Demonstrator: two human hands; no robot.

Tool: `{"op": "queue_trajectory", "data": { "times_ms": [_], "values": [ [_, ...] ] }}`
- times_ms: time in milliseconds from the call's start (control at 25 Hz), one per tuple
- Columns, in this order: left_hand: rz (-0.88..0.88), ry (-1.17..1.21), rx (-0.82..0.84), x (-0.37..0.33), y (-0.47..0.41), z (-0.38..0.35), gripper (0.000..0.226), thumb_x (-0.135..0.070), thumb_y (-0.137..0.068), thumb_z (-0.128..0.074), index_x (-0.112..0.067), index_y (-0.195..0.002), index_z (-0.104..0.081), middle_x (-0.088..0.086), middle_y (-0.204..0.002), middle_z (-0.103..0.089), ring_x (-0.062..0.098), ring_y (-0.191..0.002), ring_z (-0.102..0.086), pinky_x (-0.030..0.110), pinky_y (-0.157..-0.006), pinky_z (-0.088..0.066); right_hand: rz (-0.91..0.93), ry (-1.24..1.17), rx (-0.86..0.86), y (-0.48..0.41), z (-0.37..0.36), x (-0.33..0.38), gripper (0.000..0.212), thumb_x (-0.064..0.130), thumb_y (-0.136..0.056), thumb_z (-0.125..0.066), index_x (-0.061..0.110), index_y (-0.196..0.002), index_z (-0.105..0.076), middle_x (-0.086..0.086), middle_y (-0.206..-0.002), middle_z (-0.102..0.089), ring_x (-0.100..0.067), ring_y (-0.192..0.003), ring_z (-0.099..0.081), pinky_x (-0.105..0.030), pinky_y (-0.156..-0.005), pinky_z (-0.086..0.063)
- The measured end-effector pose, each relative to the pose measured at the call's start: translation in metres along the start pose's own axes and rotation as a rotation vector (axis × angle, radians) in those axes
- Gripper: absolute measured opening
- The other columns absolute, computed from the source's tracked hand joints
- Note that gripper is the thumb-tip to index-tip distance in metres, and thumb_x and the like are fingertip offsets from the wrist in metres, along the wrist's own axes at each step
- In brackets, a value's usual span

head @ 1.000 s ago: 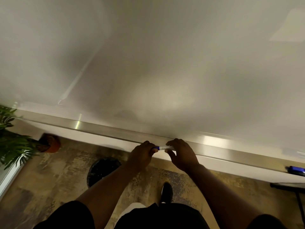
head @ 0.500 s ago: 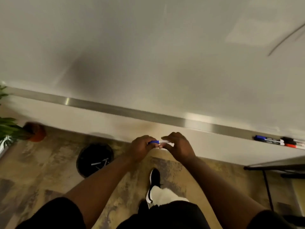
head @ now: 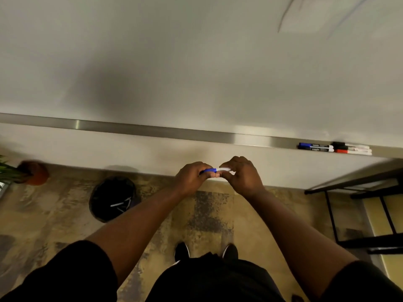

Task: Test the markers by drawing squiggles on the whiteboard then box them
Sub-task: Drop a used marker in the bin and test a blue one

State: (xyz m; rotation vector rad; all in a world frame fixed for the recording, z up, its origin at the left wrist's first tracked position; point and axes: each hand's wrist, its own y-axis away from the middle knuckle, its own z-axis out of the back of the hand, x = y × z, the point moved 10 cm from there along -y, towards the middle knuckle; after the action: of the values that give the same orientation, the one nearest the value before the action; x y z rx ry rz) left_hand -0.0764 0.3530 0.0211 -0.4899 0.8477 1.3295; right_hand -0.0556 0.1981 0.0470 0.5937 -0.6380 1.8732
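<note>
Step in hand, as we are judging it: cap handling on one blue-capped white plastic marker (head: 214, 170), which is lying level between the hands, below the brushed-metal whiteboard ledge (head: 152, 130). The left hand (head: 192, 177) is gripping the blue cap end. The right hand (head: 242, 175) is pinching the white barrel. We are unable to tell whether the cap is coming off or going on. If it is coming off, the next move is calling for a straight pull along the barrel, then raising the tip to the glossy white whiteboard (head: 174, 62).

We are counting:
- One marker in the hands.
- One group of capped spare markers (head: 338, 145) on the ledge at right, showing a blue, a black and a red cap. A possible fourth is too blurred to confirm.
- One whiteboard.
- Faint dark strokes (head: 283, 18) at its top right, number unclear.
</note>
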Motion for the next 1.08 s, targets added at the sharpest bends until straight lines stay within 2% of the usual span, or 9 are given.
{"op": "queue_trajectory", "data": {
  "times_ms": [240,400,480,600,680,800,920,1000,1080],
  "values": [
    [-0.03,-0.053,0.011,-0.039,-0.016,-0.054,0.03,-0.038,-0.093,-0.063,-0.02,-0.115,-0.071,-0.003,-0.102,-0.071,0.011,-0.088,-0.061,0.032,-0.083,-0.054,-0.086,0.012,-0.093,0.033,0.036,-0.057,0.037,0.059,-0.083,-0.06,0.026,-0.085,-0.078,0.013,-0.081,-0.068,-0.007,-0.08,-0.054,-0.031,-0.074,-0.036],
    [-0.049,-0.114,-0.025,-0.051,-0.017,-0.056,0.031,-0.035,-0.094,-0.062,-0.017,-0.117,-0.071,0.0,-0.103,-0.072,0.014,-0.089,-0.062,0.031,-0.083,-0.054,-0.131,0.02,-0.123,0.035,0.043,-0.063,0.019,0.046,-0.081,-0.071,0.027,-0.082,-0.076,0.014,-0.08,-0.067,-0.01,-0.083,-0.056,-0.037,-0.081,-0.037],
    [-0.066,-0.176,-0.051,-0.054,-0.019,-0.05,0.03,-0.035,-0.095,-0.06,-0.017,-0.117,-0.072,0.001,-0.098,-0.072,0.016,-0.084,-0.061,0.03,-0.077,-0.053,-0.163,0.039,-0.129,0.032,0.044,-0.063,0.014,0.04,-0.08,-0.077,0.027,-0.082,-0.075,0.013,-0.08,-0.066,-0.012,-0.085,-0.056,-0.037,-0.083,-0.033],
    [-0.082,-0.203,-0.122,-0.057,-0.017,-0.036,0.026,-0.036,-0.095,-0.06,-0.019,-0.108,-0.074,-0.003,-0.082,-0.064,0.014,-0.072,-0.056,0.027,-0.065,-0.046,-0.171,0.084,-0.167,0.029,0.048,-0.058,0.022,0.049,-0.079,-0.078,0.027,-0.08,-0.075,0.014,-0.078,-0.066,-0.009,-0.085,-0.053,-0.035,-0.081,-0.029],
    [-0.087,-0.196,-0.152,-0.057,-0.016,-0.025,0.028,-0.039,-0.095,-0.059,-0.019,-0.11,-0.072,-0.007,-0.082,-0.061,0.011,-0.072,-0.055,0.024,-0.064,-0.043,-0.135,0.052,-0.18,0.02,0.051,-0.046,0.022,0.05,-0.079,-0.078,0.029,-0.081,-0.074,0.015,-0.08,-0.067,-0.009,-0.085,-0.054,-0.034,-0.08,-0.029],
    [-0.111,-0.139,-0.226,-0.062,-0.02,0.012,0.03,-0.048,-0.094,-0.058,-0.024,-0.107,-0.071,-0.01,-0.083,-0.065,0.009,-0.074,-0.058,0.026,-0.067,-0.048,-0.04,-0.017,-0.244,0.002,0.068,-0.024,0.023,0.054,-0.08,-0.077,0.032,-0.088,-0.073,0.017,-0.085,-0.066,-0.007,-0.085,-0.055,-0.032,-0.081,-0.033],
    [-0.162,-0.164,-0.362,-0.08,-0.031,0.075,0.027,-0.055,-0.091,-0.059,-0.031,-0.101,-0.068,-0.011,-0.075,-0.068,0.008,-0.069,-0.062,0.029,-0.066,-0.051,0.026,-0.043,-0.325,-0.018,0.1,-0.007,0.023,0.049,-0.084,-0.073,0.031,-0.099,-0.071,0.017,-0.09,-0.064,-0.009,-0.089,-0.058,-0.032,-0.086,-0.038],
    [-0.245,-0.216,-0.511,-0.111,-0.044,0.125,0.022,-0.05,-0.09,-0.062,-0.031,-0.1,-0.066,-0.011,-0.074,-0.068,0.008,-0.067,-0.062,0.029,-0.065,-0.051,0.063,-0.052,-0.399,-0.039,0.131,0.01,0.023,0.042,-0.086,-0.069,0.028,-0.103,-0.068,0.018,-0.094,-0.063,-0.009,-0.091,-0.058,-0.033,-0.089,-0.04],
    [-0.394,-0.241,-0.63,-0.154,-0.055,0.173,0.016,-0.039,-0.091,-0.065,-0.027,-0.103,-0.066,-0.008,-0.082,-0.072,0.013,-0.073,-0.065,0.025,-0.069,-0.051,0.09,-0.066,-0.466,-0.061,0.168,0.028,0.02,0.034,-0.085,-0.065,0.029,-0.103,-0.065,0.019,-0.097,-0.063,-0.008,-0.092,-0.058,-0.033,-0.089,-0.042]
  ]
}}
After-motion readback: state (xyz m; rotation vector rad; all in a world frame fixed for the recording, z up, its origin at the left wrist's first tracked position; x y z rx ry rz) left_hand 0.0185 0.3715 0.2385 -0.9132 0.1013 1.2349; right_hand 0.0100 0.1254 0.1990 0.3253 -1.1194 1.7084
